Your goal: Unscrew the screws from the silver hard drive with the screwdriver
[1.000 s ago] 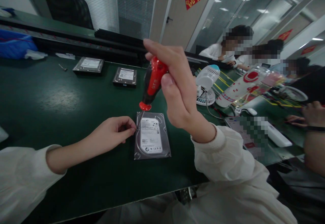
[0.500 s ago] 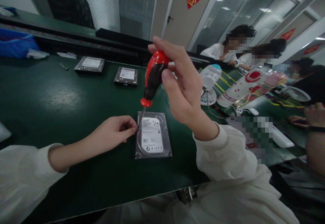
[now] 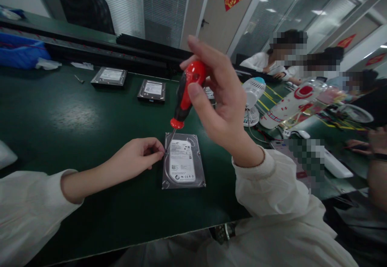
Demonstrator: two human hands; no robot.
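Observation:
A hard drive [image 3: 199, 166] with a white label lies flat on the green table in front of me. My right hand [image 3: 222, 97] is closed round the red and black handle of a screwdriver [image 3: 185, 93], thumb on its near side. The screwdriver leans, its thin shaft running down to the drive's left edge. At that edge my left hand [image 3: 140, 156] has thumb and forefinger pinched together by the shaft's tip. Whether those fingertips grip the drive's edge or something small is too hidden to tell.
Two more hard drives [image 3: 109, 76] [image 3: 151, 90] lie farther back. A blue bin [image 3: 22, 53] is at the far left, and a small screw-like piece [image 3: 79, 79] lies near it. On the right are a white fan [image 3: 253, 93], a patterned bottle [image 3: 281, 105] and a co-worker's arm [image 3: 377, 166].
The screwdriver handle has turned, showing more red toward me, and my right fingers have shifted round it. My left hand and the drive keep their places.

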